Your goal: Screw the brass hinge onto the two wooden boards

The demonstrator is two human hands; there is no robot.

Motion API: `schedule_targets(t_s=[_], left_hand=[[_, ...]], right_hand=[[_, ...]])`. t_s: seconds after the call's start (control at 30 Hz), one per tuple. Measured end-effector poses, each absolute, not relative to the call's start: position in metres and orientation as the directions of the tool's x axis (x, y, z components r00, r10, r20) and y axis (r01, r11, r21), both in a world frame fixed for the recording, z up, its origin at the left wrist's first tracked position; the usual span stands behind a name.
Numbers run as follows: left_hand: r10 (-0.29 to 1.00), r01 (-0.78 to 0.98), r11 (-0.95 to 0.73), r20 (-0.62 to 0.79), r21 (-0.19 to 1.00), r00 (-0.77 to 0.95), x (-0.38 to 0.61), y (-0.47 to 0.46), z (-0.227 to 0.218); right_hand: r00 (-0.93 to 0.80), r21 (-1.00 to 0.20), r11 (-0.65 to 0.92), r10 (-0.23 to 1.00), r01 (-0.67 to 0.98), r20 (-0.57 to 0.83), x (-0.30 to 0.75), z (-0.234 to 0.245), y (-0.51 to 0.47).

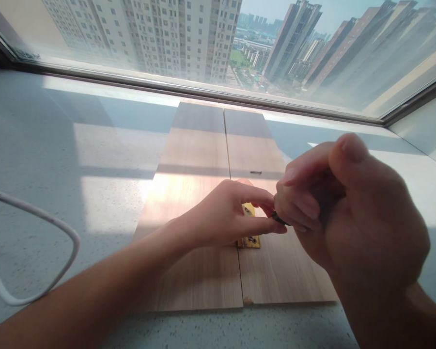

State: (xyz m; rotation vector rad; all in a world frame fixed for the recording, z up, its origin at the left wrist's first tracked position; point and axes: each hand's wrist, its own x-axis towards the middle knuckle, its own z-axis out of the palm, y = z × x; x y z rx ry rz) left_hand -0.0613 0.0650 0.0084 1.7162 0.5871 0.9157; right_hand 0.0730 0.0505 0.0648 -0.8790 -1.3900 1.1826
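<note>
Two wooden boards (196,160) lie side by side on a pale speckled sill, their long edges touching. A brass hinge (249,239) sits across the seam near the front. My left hand (225,213) rests over the hinge, thumb and forefinger pinched together. My right hand (352,208) hovers close to the camera, its fingers curled around a small dark object (278,218) whose tip meets the left fingertips. What the dark object is cannot be made out.
A small screw or staple (256,172) lies on the right board further back. A white cable (39,232) loops over the sill at the left. A big window (218,43) with high-rise buildings outside runs along the back.
</note>
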Motion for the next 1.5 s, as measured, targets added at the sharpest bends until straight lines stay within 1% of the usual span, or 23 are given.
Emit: schedule_targets(t_s=[0.2, 0.43, 0.57, 0.7, 0.77, 0.9, 0.97, 1.03, 1.13, 1.2, 1.27, 1.33, 1.4, 1.43, 1.5], left_hand=[[0.76, -0.057, -0.306, 0.279, 0.95, 0.587, -0.062, 0.065, 0.007], [0.76, -0.064, -0.322, 0.298, 0.945, 0.578, -0.061, 0.064, 0.005], [0.76, -0.071, -0.345, 0.323, 0.936, 0.565, -0.061, 0.064, 0.005], [0.76, -0.054, -0.37, 0.335, 0.928, 0.558, -0.062, 0.064, 0.005], [0.754, -0.045, -0.375, 0.333, 0.926, 0.567, -0.063, 0.065, 0.005], [0.769, -0.022, -0.354, 0.304, 0.935, 0.563, -0.061, 0.065, 0.005], [0.788, -0.028, -0.351, 0.312, 0.936, 0.53, -0.06, 0.064, 0.005], [0.806, -0.048, -0.353, 0.33, 0.934, 0.491, -0.058, 0.063, 0.004], [0.825, -0.044, -0.334, 0.315, 0.941, 0.469, -0.059, 0.061, 0.006], [0.809, -0.012, -0.309, 0.27, 0.951, 0.523, -0.061, 0.063, 0.008], [0.757, 0.014, -0.299, 0.228, 0.954, 0.612, -0.065, 0.066, 0.011], [0.702, 0.017, -0.311, 0.217, 0.95, 0.679, -0.069, 0.07, 0.013], [0.688, 0.022, -0.323, 0.219, 0.946, 0.692, -0.071, 0.072, 0.014], [0.694, 0.024, -0.326, 0.222, 0.945, 0.684, -0.071, 0.072, 0.013], [0.724, 0.026, -0.334, 0.239, 0.942, 0.647, -0.07, 0.071, 0.011]], right_hand=[[-0.17, -0.977, 0.174, 0.966, -0.12, 0.193, 0.072, 0.065, 0.054], [-0.159, -0.971, 0.218, 0.96, -0.097, 0.232, 0.072, 0.063, 0.053], [-0.183, -0.966, 0.242, 0.949, -0.095, 0.256, 0.073, 0.062, 0.054], [-0.213, -0.967, 0.238, 0.944, -0.092, 0.253, 0.073, 0.06, 0.055], [-0.179, -0.961, 0.267, 0.944, -0.075, 0.276, 0.072, 0.059, 0.054], [0.021, -0.951, 0.305, 0.952, 0.055, 0.307, 0.068, 0.061, 0.045], [0.035, -0.96, 0.273, 0.961, 0.068, 0.275, 0.066, 0.062, 0.038], [0.016, -0.968, 0.248, 0.968, 0.038, 0.249, 0.063, 0.061, 0.033], [0.02, -0.96, 0.281, 0.959, -0.011, 0.281, 0.062, 0.056, 0.033], [-0.025, -0.955, 0.291, 0.956, -0.048, 0.293, 0.063, 0.053, 0.038], [-0.104, -0.952, 0.296, 0.947, -0.082, 0.303, 0.066, 0.05, 0.045], [-0.17, -0.937, 0.331, 0.923, -0.106, 0.346, 0.071, 0.049, 0.051], [-0.244, -0.915, 0.381, 0.882, -0.137, 0.403, 0.076, 0.05, 0.055], [-0.298, -0.911, 0.384, 0.861, -0.148, 0.411, 0.078, 0.051, 0.057], [-0.425, -0.926, 0.347, 0.823, -0.152, 0.378, 0.083, 0.052, 0.06]])
